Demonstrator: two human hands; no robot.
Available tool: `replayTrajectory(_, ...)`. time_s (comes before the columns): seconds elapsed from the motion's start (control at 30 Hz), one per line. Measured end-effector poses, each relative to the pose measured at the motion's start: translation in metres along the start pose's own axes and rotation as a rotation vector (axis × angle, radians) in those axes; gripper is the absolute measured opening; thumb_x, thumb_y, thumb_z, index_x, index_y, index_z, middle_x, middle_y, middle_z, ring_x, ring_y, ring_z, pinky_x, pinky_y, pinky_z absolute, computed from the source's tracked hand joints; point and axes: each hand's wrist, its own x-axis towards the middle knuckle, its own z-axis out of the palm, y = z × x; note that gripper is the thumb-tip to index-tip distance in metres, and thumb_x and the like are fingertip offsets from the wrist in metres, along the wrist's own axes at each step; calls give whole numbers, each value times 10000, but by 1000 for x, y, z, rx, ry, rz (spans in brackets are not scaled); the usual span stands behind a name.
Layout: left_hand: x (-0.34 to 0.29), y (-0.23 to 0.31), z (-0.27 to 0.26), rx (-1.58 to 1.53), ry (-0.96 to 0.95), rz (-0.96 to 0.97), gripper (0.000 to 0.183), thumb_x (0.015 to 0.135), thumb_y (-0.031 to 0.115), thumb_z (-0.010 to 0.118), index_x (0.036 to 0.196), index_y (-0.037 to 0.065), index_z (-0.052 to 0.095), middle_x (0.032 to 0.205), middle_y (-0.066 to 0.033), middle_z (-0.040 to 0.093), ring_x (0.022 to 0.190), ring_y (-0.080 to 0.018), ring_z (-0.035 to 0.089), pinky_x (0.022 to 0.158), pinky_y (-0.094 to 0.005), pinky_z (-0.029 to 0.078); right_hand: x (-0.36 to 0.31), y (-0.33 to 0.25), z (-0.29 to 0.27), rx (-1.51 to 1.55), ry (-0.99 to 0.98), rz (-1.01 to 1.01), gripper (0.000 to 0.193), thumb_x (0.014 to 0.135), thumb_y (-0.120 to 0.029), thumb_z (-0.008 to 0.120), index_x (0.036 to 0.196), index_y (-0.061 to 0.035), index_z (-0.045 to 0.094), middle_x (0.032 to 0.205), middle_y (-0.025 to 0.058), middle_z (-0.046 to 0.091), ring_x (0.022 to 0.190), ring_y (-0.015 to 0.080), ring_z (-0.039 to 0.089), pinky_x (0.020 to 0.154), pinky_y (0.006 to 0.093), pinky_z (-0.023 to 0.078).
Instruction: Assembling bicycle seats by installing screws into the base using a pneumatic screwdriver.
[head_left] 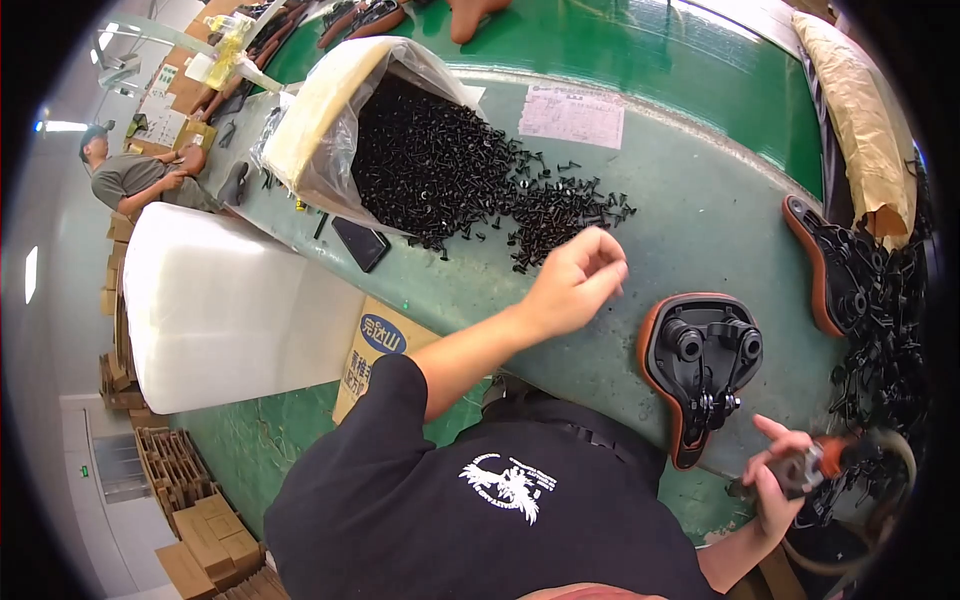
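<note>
My left hand [580, 285] hovers over the workbench just in front of a spread of loose black screws [560, 215]. Its fingers are curled to a pinch, and whatever they may hold is too small to make out. A bicycle saddle [720, 320] with a brown edge lies upside down between my hands, its black underside, springs and clamp facing up. At the lower right, my right hand [775, 485] grips a power screwdriver [800, 472] with an orange band; its index finger is stretched out. The tool sits beside the saddle's nose, apart from it.
A tipped white container [325, 125] lined with plastic spills a heap of black screws [430, 160]. Near it lie a phone [360, 243] and a paper sheet [572, 115]. Another saddle [820, 265] and black metal parts [880, 340] crowd the right. A co-worker [150, 180] sits far left.
</note>
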Motion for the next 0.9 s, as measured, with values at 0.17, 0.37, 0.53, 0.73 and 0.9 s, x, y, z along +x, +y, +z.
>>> replayTrajectory(0.17, -49, 21, 45, -694, -432, -482, 230, 1106, 111, 594, 1284, -6, 682, 1010, -100, 741, 844, -181, 754, 751, -339, 639, 33, -30, 68, 358, 44, -653, 303, 929, -151, 663, 1134, -77, 453, 1055, 168, 570, 629, 149, 607, 653, 319, 526)
replayTrajectory(0.37, -68, 9, 72, -863, -513, -396, 160, 1058, 32, 656, 1182, -39, 728, 948, -121, 760, 816, -196, 771, 722, -331, 656, 54, -48, 110, 453, -77, -800, 272, 897, -118, 662, 1092, -111, 472, 1001, 76, 531, 627, 120, 584, 669, 298, 495)
replayTrajectory(0.53, -71, 10, 65, -624, -499, -247, 204, 988, -88, 682, 1174, -66, 764, 1036, -153, 726, 841, -212, 769, 755, -331, 642, 51, -60, 126, 446, -82, -776, 287, 939, -95, 700, 1100, -120, 464, 1011, 68, 566, 668, 143, 654, 629, 309, 549)
replayTrajectory(0.73, -64, 7, 68, -720, -590, -276, 165, 1044, -7, 653, 1157, -78, 750, 950, -147, 742, 776, -208, 758, 699, -317, 626, 59, -52, 117, 433, -257, -852, 271, 939, -97, 728, 1135, -106, 541, 1027, 72, 637, 689, 145, 688, 666, 300, 596)
replayTrajectory(0.9, -50, 17, 67, -240, -673, 158, 234, 1020, 114, 714, 1167, -67, 723, 975, -148, 742, 887, -242, 733, 791, -362, 595, 54, -50, 98, 371, -381, -858, 283, 963, -110, 743, 1168, -103, 547, 1071, 82, 657, 738, 160, 721, 679, 314, 629)
